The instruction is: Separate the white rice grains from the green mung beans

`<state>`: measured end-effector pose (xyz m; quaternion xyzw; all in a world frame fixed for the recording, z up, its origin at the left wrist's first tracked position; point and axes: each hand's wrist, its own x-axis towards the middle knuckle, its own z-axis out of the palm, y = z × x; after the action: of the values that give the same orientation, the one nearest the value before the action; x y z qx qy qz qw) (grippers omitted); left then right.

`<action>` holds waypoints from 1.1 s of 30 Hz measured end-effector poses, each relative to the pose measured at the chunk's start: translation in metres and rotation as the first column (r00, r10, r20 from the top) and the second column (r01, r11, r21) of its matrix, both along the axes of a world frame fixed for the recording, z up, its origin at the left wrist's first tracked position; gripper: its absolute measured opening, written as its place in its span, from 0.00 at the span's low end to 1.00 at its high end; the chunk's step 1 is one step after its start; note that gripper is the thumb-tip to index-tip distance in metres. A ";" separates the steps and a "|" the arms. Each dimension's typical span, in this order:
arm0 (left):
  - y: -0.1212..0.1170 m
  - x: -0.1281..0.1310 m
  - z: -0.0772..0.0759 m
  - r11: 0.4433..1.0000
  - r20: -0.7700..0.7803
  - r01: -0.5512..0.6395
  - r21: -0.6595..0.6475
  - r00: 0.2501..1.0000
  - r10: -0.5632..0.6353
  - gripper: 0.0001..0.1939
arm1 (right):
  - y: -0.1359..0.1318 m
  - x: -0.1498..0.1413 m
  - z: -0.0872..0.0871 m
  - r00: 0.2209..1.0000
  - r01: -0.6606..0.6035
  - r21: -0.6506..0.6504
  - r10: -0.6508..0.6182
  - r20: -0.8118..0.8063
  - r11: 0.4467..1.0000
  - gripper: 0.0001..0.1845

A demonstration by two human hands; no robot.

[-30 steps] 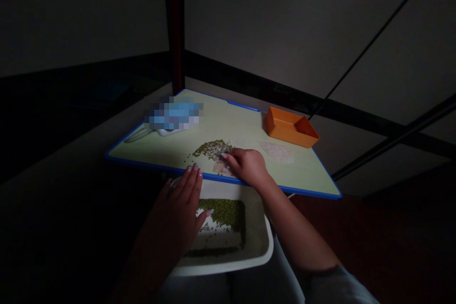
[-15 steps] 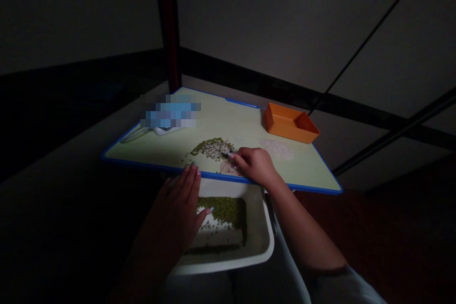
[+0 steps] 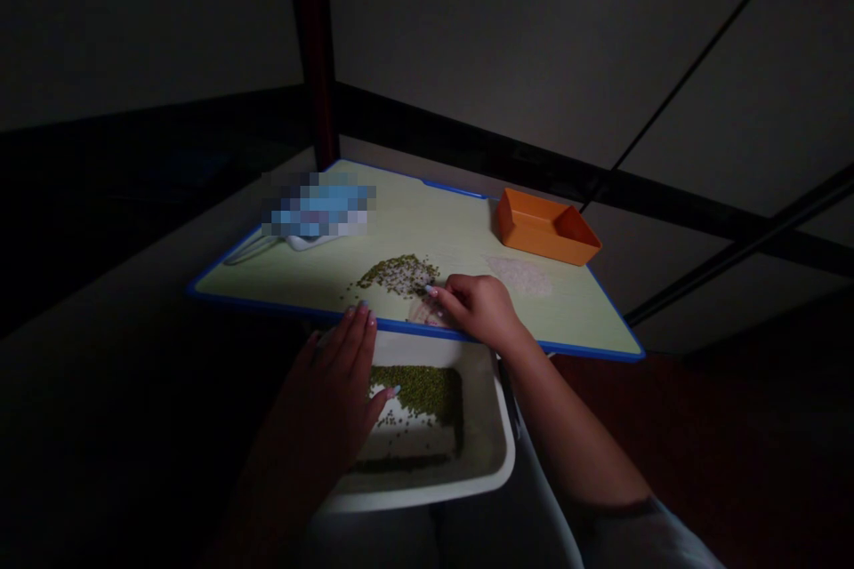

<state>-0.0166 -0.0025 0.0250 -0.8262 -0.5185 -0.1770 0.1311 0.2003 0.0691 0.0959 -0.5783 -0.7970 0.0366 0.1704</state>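
On the pale green board lies a loose pile of green mung beans point(image 3: 400, 272) mixed with small white grains. My right hand point(image 3: 479, 307) is at the pile's near right side, fingers curled and thumb pressed to the index finger; whatever is in the pinch is hidden. My left hand point(image 3: 340, 369) reaches over a white tub point(image 3: 503, 453) with its fingers stretched out, the tips at the board's near edge. More green mung beans point(image 3: 423, 387) lie in the tub under that hand. Right of my right hand, a patch of white grains point(image 3: 520, 276) is spread on the board.
An orange open box point(image 3: 547, 236) stands at the board's back right corner. A blurred-out blue item point(image 3: 324, 209) lies at the back left, with a white cord beside it. The blue-edged tabletop point(image 3: 267, 289) slopes in view, and the tub sits below its near edge.
Both hands stay almost in place. The right fingertips have shifted very slightly at the edge of the pile.
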 end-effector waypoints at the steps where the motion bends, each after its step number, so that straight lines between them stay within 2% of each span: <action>1: 0.000 0.000 0.000 1.000 -0.005 -0.002 0.001 1.000 0.002 0.36 | 0.000 -0.001 0.000 1.000 -0.004 0.006 0.004 0.013 1.000 0.23; 9: 0.001 -0.001 -0.005 0.999 0.023 0.003 0.032 1.000 -0.004 0.36 | 0.003 0.000 -0.001 0.989 0.114 0.033 -0.117 0.092 0.993 0.24; 16: 0.001 -0.002 -0.006 1.000 0.014 0.001 0.028 1.000 -0.001 0.36 | 0.005 -0.014 -0.001 0.989 0.087 0.046 -0.092 0.119 0.995 0.25; 21: 0.002 -0.001 -0.004 1.000 0.019 -0.009 0.010 1.000 0.009 0.35 | 0.004 -0.011 -0.004 1.000 0.006 -0.008 -0.006 0.000 1.000 0.23; 23: 0.003 -0.001 -0.004 1.000 0.018 -0.005 0.024 1.000 0.005 0.36 | 0.001 -0.002 -0.006 0.998 0.013 -0.014 -0.014 -0.067 1.000 0.23; 28: 0.005 -0.002 -0.008 0.997 0.024 0.015 0.076 1.000 -0.017 0.36 | -0.007 0.038 -0.007 0.980 0.182 0.036 -0.178 -0.092 0.983 0.24; 33: 0.008 -0.001 -0.014 0.992 0.037 0.030 0.119 0.999 -0.035 0.38 | -0.009 0.081 -0.003 0.895 0.432 0.111 -0.440 0.068 0.895 0.24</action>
<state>-0.0177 0.0052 0.0112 -0.8218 -0.4961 -0.2256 0.1666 0.2810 0.0599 0.0928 -0.7347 -0.6549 -0.0662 0.1643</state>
